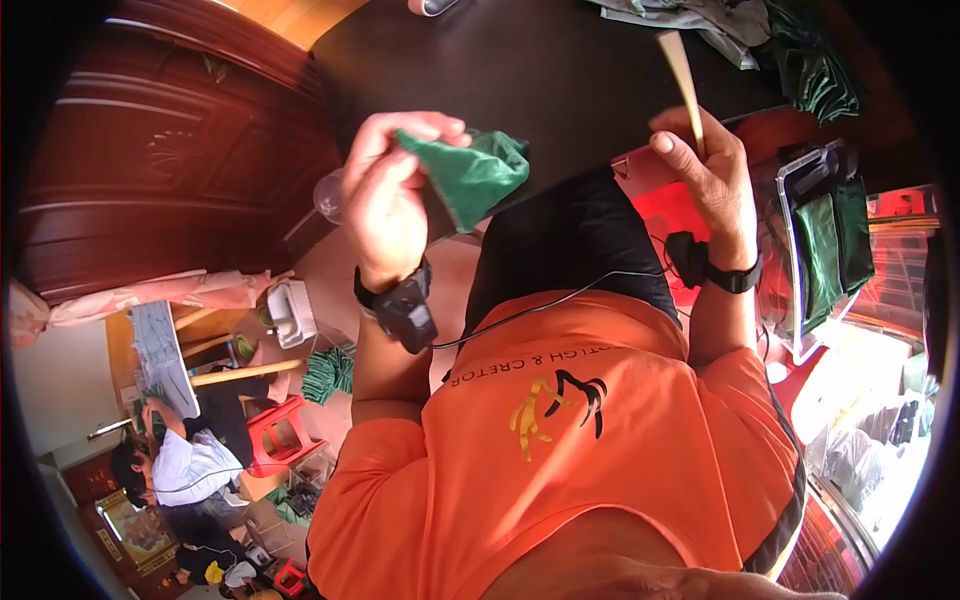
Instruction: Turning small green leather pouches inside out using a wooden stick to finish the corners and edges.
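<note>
A small folded piece of green cloth [470, 175] hangs from my left hand [390, 200], pinched by its upper corner between thumb and fingers. My right hand [710, 180] holds a flat, pale, wood-like stick [682, 85] by its lower end, with the stick pointing up and away from me. The two hands are apart, both raised near the front edge of a dark table [500, 70]. Each wrist wears a black strapped device, and a thin cable runs between them across my front.
Green cloth pieces [815, 75] and grey fabric [700, 25] lie at the table's far right. A metal-framed rack [800, 230] with green cloth stands beside my right arm. A carved red-brown wooden panel [190, 170] rises at left. Another person [195, 465] sits behind, near a red stool [280, 437].
</note>
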`<state>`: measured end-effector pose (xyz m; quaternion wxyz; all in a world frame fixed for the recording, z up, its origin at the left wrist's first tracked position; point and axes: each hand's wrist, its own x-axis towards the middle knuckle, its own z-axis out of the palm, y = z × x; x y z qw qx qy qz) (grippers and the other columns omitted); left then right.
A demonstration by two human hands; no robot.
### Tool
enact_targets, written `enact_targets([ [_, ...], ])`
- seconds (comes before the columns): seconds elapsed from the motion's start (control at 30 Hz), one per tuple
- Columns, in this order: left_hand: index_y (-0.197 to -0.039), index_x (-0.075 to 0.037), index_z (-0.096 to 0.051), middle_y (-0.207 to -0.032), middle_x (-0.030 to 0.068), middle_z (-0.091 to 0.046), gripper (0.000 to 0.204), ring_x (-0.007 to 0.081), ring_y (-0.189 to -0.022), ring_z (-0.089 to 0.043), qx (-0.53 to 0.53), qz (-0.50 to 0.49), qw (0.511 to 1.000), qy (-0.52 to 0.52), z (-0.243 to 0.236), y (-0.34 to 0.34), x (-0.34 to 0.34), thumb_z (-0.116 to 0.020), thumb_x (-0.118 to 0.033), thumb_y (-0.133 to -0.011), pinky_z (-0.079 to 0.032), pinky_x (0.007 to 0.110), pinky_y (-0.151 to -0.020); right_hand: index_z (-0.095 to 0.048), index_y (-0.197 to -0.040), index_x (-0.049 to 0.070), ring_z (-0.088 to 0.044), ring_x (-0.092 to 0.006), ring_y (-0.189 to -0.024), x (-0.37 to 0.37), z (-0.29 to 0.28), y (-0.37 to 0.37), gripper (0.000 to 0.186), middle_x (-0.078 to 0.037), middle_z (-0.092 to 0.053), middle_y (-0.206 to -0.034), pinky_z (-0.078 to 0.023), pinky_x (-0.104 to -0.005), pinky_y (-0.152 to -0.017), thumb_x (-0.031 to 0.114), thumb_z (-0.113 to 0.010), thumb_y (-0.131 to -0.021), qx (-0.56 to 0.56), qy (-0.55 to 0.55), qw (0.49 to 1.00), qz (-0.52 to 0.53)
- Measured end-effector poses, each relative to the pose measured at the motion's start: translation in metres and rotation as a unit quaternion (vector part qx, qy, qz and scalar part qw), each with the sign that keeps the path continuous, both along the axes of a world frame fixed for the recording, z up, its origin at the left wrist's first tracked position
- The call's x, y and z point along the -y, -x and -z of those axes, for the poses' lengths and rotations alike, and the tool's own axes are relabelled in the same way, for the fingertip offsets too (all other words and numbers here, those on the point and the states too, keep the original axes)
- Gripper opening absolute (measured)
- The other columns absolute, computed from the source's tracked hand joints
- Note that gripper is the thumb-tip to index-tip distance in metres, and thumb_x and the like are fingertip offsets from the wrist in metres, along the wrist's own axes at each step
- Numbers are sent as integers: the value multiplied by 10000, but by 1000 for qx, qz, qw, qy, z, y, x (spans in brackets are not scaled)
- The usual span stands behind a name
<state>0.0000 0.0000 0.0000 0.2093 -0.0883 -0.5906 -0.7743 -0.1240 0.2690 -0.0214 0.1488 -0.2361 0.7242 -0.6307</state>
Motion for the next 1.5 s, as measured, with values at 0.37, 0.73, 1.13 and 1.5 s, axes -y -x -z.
enact_targets([
  [0.37, -928, 26, -539, -931, 54, -532, 105, 118, -831, -489, 49, -5, 986, 162, -18, 28, -63, -483, -35, -865, -406, 244, -776, -578, -948, 27, -612, -317, -722, 58, -27, -45, 284, -128, -610, -796, -489, -383, -602, 58, -635, -672, -336, -17, 941, 39],
  [0.73, -1077, 25, -550, -806, -8, -569, 278, 68, -752, -488, 190, 215, 923, 256, 33, 32, -79, -520, -60, -814, -411, 231, -658, -596, -1002, 3, -504, -39, -657, -28, -58, -30, 181, 11, -552, -683, -421, -220, -566, 117, -603, -862, -40, -41, 998, -9],
  [1.13, -1059, -35, -514, -862, 53, -616, 228, 145, -679, -592, 224, 306, 925, -11, 18, 153, -192, -498, -114, -846, -401, 224, -489, -617, -986, 93, -460, -7, -547, -185, -22, -23, 177, 73, -556, -700, -307, -164, -441, 157, -640, -823, 48, 164, 906, 386],
  [1.5, -996, -32, -546, -887, 105, -638, 179, 150, -708, -609, 270, 340, 896, 97, 33, 165, -206, -460, -126, -870, -445, 206, -545, -587, -915, -20, -628, -188, -589, -289, 60, -64, 236, -106, -629, -707, -467, -308, -520, 190, -618, -812, 33, -232, 857, 459],
])
